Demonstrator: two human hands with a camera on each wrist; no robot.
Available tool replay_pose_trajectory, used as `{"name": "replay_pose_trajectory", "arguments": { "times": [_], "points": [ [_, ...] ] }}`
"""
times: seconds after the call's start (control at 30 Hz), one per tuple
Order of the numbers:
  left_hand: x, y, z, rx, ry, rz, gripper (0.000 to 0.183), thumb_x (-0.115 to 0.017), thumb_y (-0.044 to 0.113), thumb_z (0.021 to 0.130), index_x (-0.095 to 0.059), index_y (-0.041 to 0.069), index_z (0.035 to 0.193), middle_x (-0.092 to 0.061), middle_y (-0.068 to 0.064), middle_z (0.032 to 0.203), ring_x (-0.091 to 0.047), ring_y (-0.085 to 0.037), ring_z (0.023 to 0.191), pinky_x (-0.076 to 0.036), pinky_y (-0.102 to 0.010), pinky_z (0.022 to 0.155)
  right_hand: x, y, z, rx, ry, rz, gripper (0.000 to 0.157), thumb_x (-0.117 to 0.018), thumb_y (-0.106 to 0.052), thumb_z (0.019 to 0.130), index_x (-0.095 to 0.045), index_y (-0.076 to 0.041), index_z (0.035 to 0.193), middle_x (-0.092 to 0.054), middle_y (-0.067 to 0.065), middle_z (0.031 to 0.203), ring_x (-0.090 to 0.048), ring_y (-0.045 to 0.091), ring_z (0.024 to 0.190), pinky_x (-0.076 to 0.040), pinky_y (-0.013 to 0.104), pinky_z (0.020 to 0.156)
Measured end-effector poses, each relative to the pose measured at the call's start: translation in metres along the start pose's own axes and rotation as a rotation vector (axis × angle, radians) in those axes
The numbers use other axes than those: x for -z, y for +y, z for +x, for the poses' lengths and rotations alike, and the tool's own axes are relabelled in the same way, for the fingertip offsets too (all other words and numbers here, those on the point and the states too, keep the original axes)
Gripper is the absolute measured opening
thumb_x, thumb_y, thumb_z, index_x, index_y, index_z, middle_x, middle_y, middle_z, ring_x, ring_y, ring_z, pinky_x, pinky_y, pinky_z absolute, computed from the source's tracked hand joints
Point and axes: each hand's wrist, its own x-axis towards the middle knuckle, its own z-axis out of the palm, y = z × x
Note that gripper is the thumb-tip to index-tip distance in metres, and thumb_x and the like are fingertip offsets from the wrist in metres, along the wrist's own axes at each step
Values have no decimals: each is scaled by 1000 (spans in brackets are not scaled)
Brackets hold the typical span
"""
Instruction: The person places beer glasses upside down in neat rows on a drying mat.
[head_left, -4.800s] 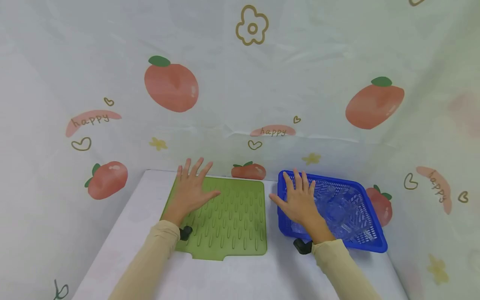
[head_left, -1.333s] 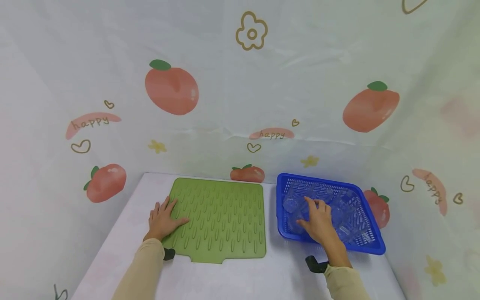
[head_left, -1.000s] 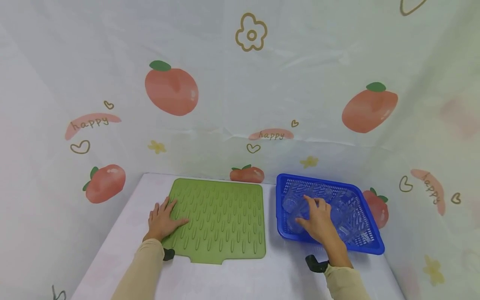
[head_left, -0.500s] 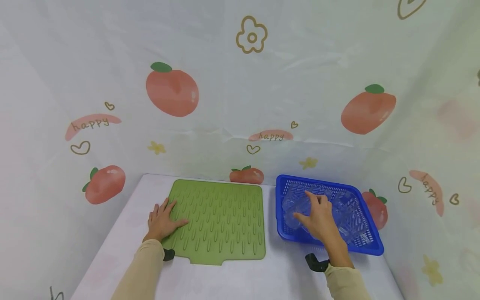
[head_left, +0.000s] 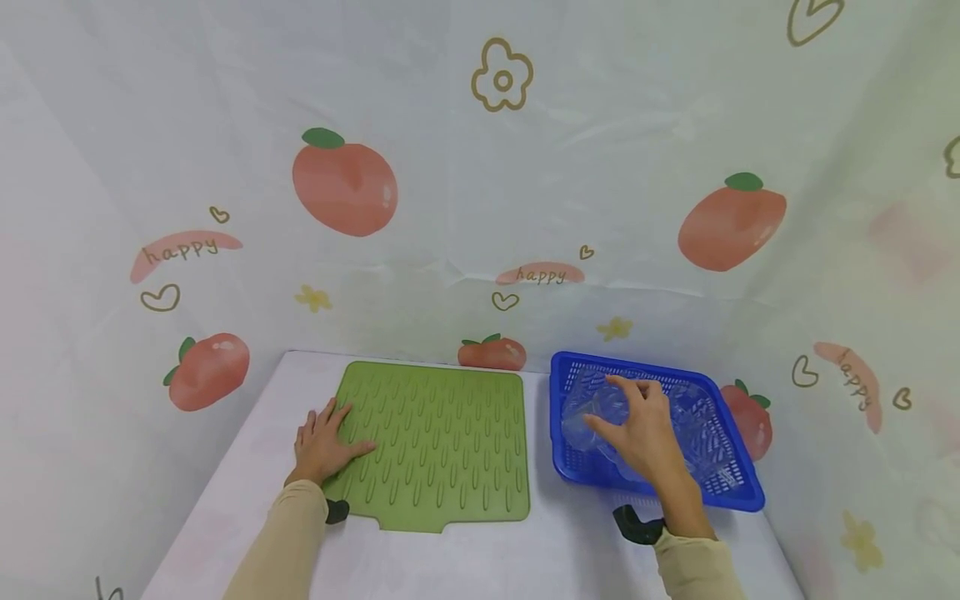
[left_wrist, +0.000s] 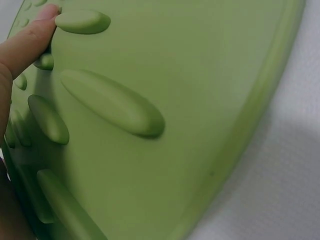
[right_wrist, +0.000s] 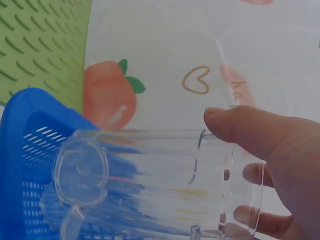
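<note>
My left hand point(head_left: 322, 446) rests on the left edge of a green mat point(head_left: 438, 450), fingers spread. In the left wrist view its thumb point(left_wrist: 30, 42) touches the mat among raised oval ridges. Over a blue basket point(head_left: 558, 446), my right hand point(head_left: 647, 425) grips a clear cup point(right_wrist: 150, 175) near its rim. The thumb lies on one side and fingertips show through the wall on the other. The cup's base points away from the palm, toward the basket. Several more clear cups point(head_left: 693, 417) lie in the basket, partly hidden by the hand.
A white cloth point(head_left: 480, 558) covers the table. Behind it hangs a pale curtain point(head_left: 450, 208) printed with red fruit, hearts and the word happy. The basket stands to the right of the mat, with a narrow gap between them.
My hands came down from spread poses above the mat and basket. The left settled on the mat's edge. The right reached among the cups, took hold of one and has risen slightly with it.
</note>
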Motion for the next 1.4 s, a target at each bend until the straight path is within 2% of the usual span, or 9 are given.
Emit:
{"name": "replay_pose_trajectory", "arguments": {
  "times": [0.27, 0.57, 0.8, 1.1, 1.4],
  "points": [
    [2, 3, -2, 2, -11, -4, 104, -78, 59, 82, -29, 10, 160, -7, -21, 171, 3, -57, 153, -3, -76, 120, 7, -11, -3, 2, 27, -2, 70, -81, -44, 86, -55, -12, 143, -49, 26, 135, -55, 47, 118, -55, 62, 88],
    [2, 1, 0, -10, 0, 2, 102, -76, 57, 84, -29, 9, 161, -8, -22, 171, 2, -58, 153, -3, -77, 120, 5, -18, -5, -12, -5, 79, 71, -77, -53, 87, -57, -10, 139, -58, 19, 132, -60, 38, 117, -54, 56, 93],
    [4, 3, -2, -11, -18, 5, 102, -76, 57, 84, -29, 8, 160, -8, -23, 170, 2, -59, 153, -4, -78, 119, -3, -23, -3, -63, -25, 189, 75, -74, -57, 88, -54, -8, 141, -58, 16, 136, -62, 36, 119, -55, 54, 96],
    [4, 1, -1, -7, -15, 11, 102, -76, 58, 84, -29, 9, 160, -8, -22, 171, 2, -58, 153, -3, -77, 119, -18, -28, 3, -125, -39, 352, 68, -74, -52, 90, -53, -10, 140, -61, 15, 135, -66, 35, 119, -58, 49, 94],
    [2, 0, -2, -15, -7, 4, 103, -76, 59, 83, -29, 9, 160, -8, -23, 170, 2, -59, 152, -3, -78, 118, -38, -40, 6, -190, -56, 450, 64, -69, -54, 93, -55, -12, 140, -62, 15, 135, -67, 33, 119, -59, 46, 94]
  ]
}}
